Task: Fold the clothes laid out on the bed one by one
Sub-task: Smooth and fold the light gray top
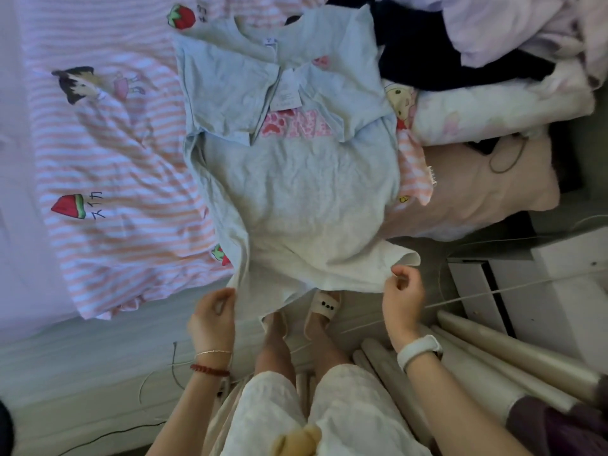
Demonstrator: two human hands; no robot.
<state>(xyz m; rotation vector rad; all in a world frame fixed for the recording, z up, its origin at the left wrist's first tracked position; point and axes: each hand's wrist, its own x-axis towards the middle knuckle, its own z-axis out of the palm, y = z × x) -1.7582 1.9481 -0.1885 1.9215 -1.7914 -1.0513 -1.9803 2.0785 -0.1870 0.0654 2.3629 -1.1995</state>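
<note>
Both hands, left hand [215, 309] and right hand [403, 287], pinch the hem corners of the soft, light, floppy T-shirt [296, 192], the sensible hold.

— What are the hands doing?
— The left hand [214, 312] is curling its fingers and pinching. The right hand [403, 291] is pinching too.
— And the arms?
— Both are reaching forward, held apart, with bands on the wrists.
</note>
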